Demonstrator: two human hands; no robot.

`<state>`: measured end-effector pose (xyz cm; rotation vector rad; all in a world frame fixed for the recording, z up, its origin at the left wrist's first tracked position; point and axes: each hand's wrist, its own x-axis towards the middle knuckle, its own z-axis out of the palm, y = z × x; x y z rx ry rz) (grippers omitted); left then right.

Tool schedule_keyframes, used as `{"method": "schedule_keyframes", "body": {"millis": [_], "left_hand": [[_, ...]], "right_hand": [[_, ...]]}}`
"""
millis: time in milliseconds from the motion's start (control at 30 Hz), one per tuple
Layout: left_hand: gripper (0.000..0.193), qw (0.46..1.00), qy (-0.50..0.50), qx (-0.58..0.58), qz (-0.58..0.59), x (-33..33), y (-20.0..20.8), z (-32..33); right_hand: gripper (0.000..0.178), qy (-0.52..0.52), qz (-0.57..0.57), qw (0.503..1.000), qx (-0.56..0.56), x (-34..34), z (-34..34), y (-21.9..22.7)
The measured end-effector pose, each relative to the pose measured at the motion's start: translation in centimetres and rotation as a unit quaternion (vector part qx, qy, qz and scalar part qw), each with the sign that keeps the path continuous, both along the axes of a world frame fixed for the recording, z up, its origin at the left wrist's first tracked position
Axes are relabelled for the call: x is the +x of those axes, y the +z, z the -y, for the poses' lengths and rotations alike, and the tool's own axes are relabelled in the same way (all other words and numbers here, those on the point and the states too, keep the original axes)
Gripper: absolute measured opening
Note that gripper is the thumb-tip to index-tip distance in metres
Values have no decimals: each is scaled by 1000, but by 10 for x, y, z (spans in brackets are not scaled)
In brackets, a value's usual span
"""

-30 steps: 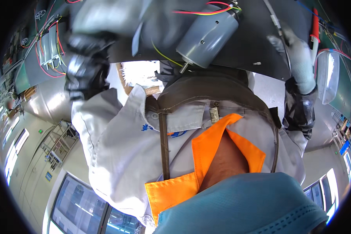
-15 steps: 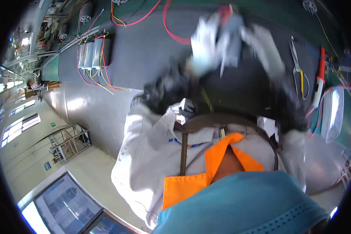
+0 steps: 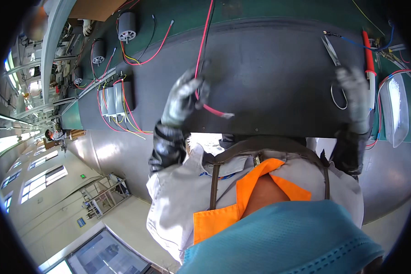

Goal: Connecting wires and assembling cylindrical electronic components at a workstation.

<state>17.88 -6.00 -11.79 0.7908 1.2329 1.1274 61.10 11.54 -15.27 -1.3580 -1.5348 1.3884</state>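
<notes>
My gloved left hand (image 3: 183,97) is closed around a red wire (image 3: 200,52) and a black wire running beside it. They come down from the top edge, and the red wire's pale, stripped-looking end (image 3: 228,115) sticks out to the right of the hand. On the right, my gloved right hand (image 3: 354,91) is smeared by motion and lies over part of a pair of scissors (image 3: 332,52). The blades point away from me and one handle loop shows to the left of the hand. Whether its fingers grip the scissors is hidden by the blur.
At the left stand grey motors (image 3: 127,28) with coloured leads, and several silver cylinders (image 3: 111,101) with wires hanging over the edge of the dark mat (image 3: 260,68). To the right lie a red-handled tool (image 3: 369,57), a blue cable (image 3: 358,44) and a white tray (image 3: 395,112).
My hands have come apart from the grey object they were both at. The left moved left and now holds the wires; the right moved right onto the scissors. The view has shifted.
</notes>
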Motion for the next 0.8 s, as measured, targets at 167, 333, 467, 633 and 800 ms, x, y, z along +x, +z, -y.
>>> {"method": "schedule_keyframes", "body": {"millis": [167,333,467,633,800], "left_hand": [[42,992,-93,-46,77,7,-31,80],[34,978,-131,-161,27,46,-3,69],[30,989,-87,89,84,75,-13,13],[26,964,96,169,183,114,-9,-46],[36,953,87,91,275,128,-19,-68]], "right_hand": [[41,-96,-183,973,100,30,-53,17],[21,407,133,903,-35,-78,-15,10],[25,471,64,833,285,-107,26,-25],[33,247,-22,968,33,-99,64,27],[48,81,-100,983,130,-117,76,33]]}}
